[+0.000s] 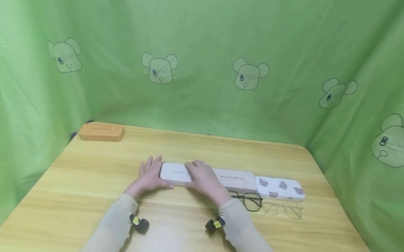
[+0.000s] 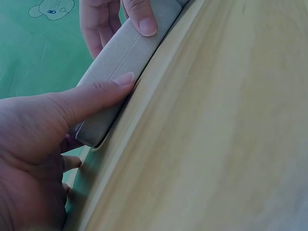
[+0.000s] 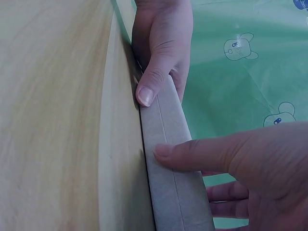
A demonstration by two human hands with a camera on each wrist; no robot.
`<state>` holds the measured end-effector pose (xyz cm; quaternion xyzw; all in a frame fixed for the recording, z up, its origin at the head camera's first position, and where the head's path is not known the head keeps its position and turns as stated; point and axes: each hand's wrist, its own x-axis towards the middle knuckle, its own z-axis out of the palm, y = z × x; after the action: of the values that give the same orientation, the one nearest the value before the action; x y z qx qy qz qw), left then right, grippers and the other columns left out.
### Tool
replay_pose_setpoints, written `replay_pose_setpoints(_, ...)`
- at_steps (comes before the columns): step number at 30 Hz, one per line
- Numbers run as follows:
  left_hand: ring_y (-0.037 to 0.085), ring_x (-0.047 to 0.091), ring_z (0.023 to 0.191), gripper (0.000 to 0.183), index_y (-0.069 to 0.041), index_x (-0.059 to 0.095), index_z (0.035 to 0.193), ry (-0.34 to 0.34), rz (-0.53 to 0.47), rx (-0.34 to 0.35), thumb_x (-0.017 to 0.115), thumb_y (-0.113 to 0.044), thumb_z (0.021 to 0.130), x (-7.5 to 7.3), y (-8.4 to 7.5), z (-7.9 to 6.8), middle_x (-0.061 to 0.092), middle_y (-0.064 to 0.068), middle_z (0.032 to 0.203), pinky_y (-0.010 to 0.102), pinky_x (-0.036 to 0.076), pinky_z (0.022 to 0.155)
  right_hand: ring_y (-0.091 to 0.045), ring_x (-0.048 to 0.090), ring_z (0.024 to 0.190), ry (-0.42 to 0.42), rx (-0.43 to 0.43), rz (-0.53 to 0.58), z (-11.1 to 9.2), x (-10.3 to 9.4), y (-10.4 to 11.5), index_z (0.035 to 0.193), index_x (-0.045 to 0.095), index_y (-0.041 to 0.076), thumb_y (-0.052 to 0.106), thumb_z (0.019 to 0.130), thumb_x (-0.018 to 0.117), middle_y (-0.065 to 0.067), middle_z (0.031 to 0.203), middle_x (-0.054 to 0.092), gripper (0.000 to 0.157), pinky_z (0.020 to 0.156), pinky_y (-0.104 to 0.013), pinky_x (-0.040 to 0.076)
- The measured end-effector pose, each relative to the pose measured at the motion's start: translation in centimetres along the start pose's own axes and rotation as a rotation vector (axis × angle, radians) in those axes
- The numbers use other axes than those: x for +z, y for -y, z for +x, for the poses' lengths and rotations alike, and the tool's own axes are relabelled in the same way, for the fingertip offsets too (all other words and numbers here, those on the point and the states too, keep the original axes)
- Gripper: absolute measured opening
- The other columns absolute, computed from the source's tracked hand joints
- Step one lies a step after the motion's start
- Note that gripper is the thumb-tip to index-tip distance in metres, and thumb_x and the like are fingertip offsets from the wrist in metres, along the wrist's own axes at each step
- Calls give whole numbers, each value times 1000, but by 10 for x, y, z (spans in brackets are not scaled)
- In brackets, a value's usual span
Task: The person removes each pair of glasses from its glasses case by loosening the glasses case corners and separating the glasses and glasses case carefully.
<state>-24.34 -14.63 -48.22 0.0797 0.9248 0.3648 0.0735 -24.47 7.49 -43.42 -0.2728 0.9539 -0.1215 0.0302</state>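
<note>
A light grey glasses case (image 1: pixel 173 173) with printed lettering lies flat on the table, lid down. My left hand (image 1: pixel 152 174) holds its left end, the thumb against the front side and the other fingers spread beyond the end. With thumb in front and fingers over the top toward the back, my right hand (image 1: pixel 202 178) grips the same case nearer its right part. Both thumbs press the front side, where a seam runs along the case (image 2: pixel 122 60), also in the right wrist view. Touching its right end, partly behind my right hand, is a pinkish-beige case (image 1: pixel 238 183) marked "REFUELING FOR CHINA".
A white case with bear prints (image 1: pixel 280 187) continues the row to the right. In front lie black-framed glasses (image 1: pixel 252 202) and clear thin-framed glasses (image 1: pixel 272 208). An orange case (image 1: pixel 101 133) sits at the table's far left corner. Green curtains (image 1: pixel 203 103) surround the wooden table (image 1: pixel 177 230).
</note>
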Motion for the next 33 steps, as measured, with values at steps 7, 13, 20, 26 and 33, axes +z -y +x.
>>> replay_pose_setpoints(7,47,-5,149,98,-5,43,141,15,20,4,86,-47,64,2,1,-1,15,22,162,68,-12,116,-31,56,121,-6,-30,4,0,0,-2,139,51,6,31,73,83,-16,132,60,78,107,-48,44)
replay_pose_setpoints(13,47,-6,149,98,-4,41,142,20,12,4,85,-46,65,1,2,-2,14,22,162,67,-13,116,-31,57,121,0,-42,22,1,0,-5,139,51,6,32,73,83,-16,131,60,78,107,-48,45)
replay_pose_setpoints(20,45,-6,150,99,-4,41,142,19,13,3,86,-46,65,1,2,-1,14,21,163,66,-13,116,-33,57,120,-2,-49,34,2,-1,-7,138,52,6,32,71,84,-17,131,60,78,106,-48,46)
replay_pose_setpoints(26,45,-7,150,99,-4,41,143,19,13,2,86,-46,65,2,2,1,14,21,163,67,-13,116,-33,56,121,15,-42,55,2,-3,-7,138,52,7,32,73,83,-17,133,59,76,107,-48,45)
replay_pose_setpoints(33,45,-7,150,99,-4,41,143,19,7,0,86,-46,65,1,-1,-2,14,20,163,66,-13,116,-33,56,122,43,-44,47,1,-6,-6,140,50,6,32,78,80,-18,135,58,74,108,-47,45)
